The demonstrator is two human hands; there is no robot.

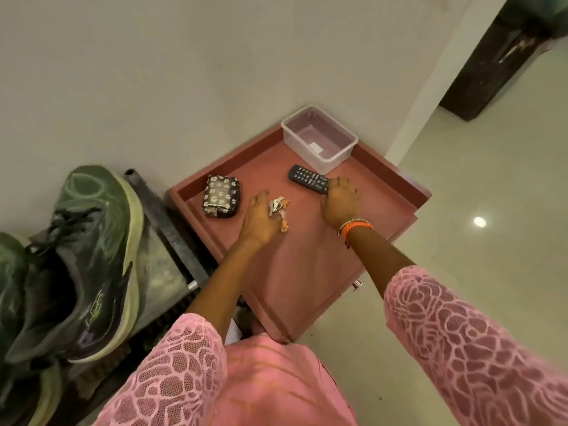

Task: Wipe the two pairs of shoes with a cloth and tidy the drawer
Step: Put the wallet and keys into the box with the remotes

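Tidying the drawer (307, 272) now: left hand (261, 218) clutching keys (276, 206) at centre, right hand (339, 201) grasping the remote (307, 178) at one o'clock, next probably into the clear tub (319, 139) beyond; shoes (89, 256) at nine o'clock

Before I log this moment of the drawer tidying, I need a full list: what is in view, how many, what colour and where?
drawer: one, reddish-pink, pulled open by the wall corner.
plastic container: one, clear, far corner of the drawer.
remote control: one, black, in the drawer in front of the container.
pouch: one, dark with pale flowers, left part of the drawer.
keys: one bunch, silver with orange bits, mid-drawer.
shoes: at least two, dark green, on a rack left of the drawer.
wristbands: orange, right wrist.
left hand: fingers at the keys.
right hand: fingers on the remote's near end.
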